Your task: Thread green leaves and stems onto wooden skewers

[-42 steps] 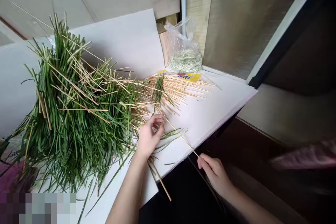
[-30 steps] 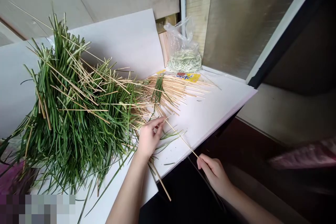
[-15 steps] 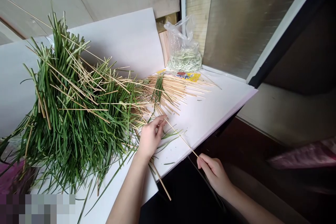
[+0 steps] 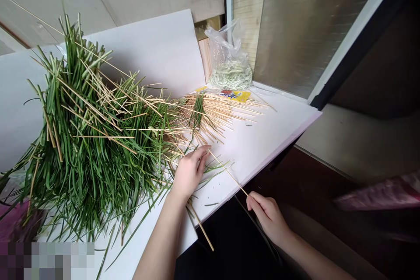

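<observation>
A thin bamboo skewer [image 4: 228, 173] lies slantwise above the white worktop [image 4: 262, 140], running from the right hand [image 4: 267, 218] up toward the left hand [image 4: 189, 174]. The right hand's grip is narrow: its thumb and fingers pinch the skewer's lower end, out past the worktop's front edge. The left hand's grip is loose and half open, its fingers [image 4: 202, 154] lying along a tuft of long green grass blades [image 4: 98, 140] close beside the skewer's upper end. Whether those fingers are holding any blades, I cannot tell.

A pinch that far out seems to give little command of the upper end, so steady, small movements along the skewer's line would suit it best. Keeping the left hand's touch light also looks wise, since the blades are tangled and crossed by many loose sticks.

The blades rise in a thick, untidy heap to the left, with many skewers poking through it. Further bare skewers [image 4: 219, 111] fan out toward a yellow printed packet [image 4: 234, 95]. One more skewer [image 4: 200, 226] juts down past the worktop's edge below the left wrist. Behind the packet stands a clear plastic bag [image 4: 228, 59] of pale green stalks.
</observation>
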`<state>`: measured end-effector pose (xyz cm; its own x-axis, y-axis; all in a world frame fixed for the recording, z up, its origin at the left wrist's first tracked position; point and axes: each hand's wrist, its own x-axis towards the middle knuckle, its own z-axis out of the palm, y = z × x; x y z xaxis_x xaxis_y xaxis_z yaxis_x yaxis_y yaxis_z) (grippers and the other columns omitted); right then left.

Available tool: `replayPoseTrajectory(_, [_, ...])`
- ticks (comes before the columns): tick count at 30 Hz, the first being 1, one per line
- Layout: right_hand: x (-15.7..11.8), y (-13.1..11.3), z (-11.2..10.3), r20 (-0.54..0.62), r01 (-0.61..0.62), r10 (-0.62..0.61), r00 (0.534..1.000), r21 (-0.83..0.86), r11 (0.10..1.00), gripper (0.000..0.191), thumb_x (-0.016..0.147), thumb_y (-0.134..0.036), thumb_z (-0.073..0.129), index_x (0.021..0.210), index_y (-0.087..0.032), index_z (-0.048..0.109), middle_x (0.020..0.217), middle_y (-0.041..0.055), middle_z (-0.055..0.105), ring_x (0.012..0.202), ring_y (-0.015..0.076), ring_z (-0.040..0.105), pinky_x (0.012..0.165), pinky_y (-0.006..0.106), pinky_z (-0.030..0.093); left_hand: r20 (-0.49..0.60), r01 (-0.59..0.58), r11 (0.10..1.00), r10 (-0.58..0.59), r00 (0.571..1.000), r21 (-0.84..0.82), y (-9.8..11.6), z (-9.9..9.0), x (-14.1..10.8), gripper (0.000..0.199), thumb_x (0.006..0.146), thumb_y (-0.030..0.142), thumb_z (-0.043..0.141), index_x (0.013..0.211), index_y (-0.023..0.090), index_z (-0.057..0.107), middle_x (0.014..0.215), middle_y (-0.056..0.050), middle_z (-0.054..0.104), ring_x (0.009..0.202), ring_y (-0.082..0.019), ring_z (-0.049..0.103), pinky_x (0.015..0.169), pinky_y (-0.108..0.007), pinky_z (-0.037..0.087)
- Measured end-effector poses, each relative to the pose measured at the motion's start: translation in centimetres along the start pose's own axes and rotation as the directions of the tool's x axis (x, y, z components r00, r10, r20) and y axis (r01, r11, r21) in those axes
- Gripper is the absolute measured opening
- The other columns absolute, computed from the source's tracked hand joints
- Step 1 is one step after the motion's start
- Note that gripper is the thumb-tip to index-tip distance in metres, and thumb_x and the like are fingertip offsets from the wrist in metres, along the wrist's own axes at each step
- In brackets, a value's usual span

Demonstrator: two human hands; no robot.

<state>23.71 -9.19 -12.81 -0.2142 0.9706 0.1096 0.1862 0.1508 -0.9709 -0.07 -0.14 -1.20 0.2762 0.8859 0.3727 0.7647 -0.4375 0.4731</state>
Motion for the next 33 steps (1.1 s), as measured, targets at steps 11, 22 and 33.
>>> replayPoseTrajectory(11, [-0.1, 0.0, 0.0, 0.017, 0.011, -0.011, 1.0, -0.005, 1.0, 0.037, 0.105, -0.035, 0.036, 0.071, -0.023, 0.043, 0.062, -0.0039, 0.039, 0.056, 0.0143, 0.039, 0.054, 0.028, 0.03, 0.027, -0.024, 0.989, 0.021, 0.999, 0.145, 0.2, 0.1, 0.1, 0.037, 0.1, 0.02, 0.047, 0.135, 0.02, 0.06, 0.103, -0.009, 0.076, 0.093, -0.023, 0.071, 0.086, -0.037, 0.055])
replayPoseTrajectory(22, [-0.1, -0.2, 0.0, 0.008, 0.011, -0.011, 1.0, -0.015, 1.0, 0.038, 0.106, -0.036, 0.035, 0.072, -0.023, 0.044, 0.063, -0.0036, 0.041, 0.056, 0.0142, 0.041, 0.056, 0.028, 0.033, 0.095, -0.044, 0.996, 0.037, 0.995, 0.074, 0.9, 0.2, 0.0, 0.046, 0.091, 0.008, 0.046, 0.135, 0.016, 0.06, 0.111, -0.01, 0.074, 0.102, -0.024, 0.068, 0.094, -0.04, 0.055])
replayPoseTrajectory(33, [0.0, -0.2, 0.0, -0.005, 0.018, -0.019, 1.0, -0.03, 0.999, 0.038, 0.106, -0.037, 0.034, 0.072, -0.023, 0.045, 0.062, -0.0031, 0.042, 0.055, 0.0144, 0.042, 0.054, 0.027, 0.033, 0.079, -0.017, 1.0, 0.016, 0.997, 0.016, 0.9, 0.2, 0.1, 0.044, 0.094, 0.015, 0.047, 0.136, 0.019, 0.057, 0.128, -0.009, 0.071, 0.115, -0.025, 0.065, 0.102, -0.043, 0.051])
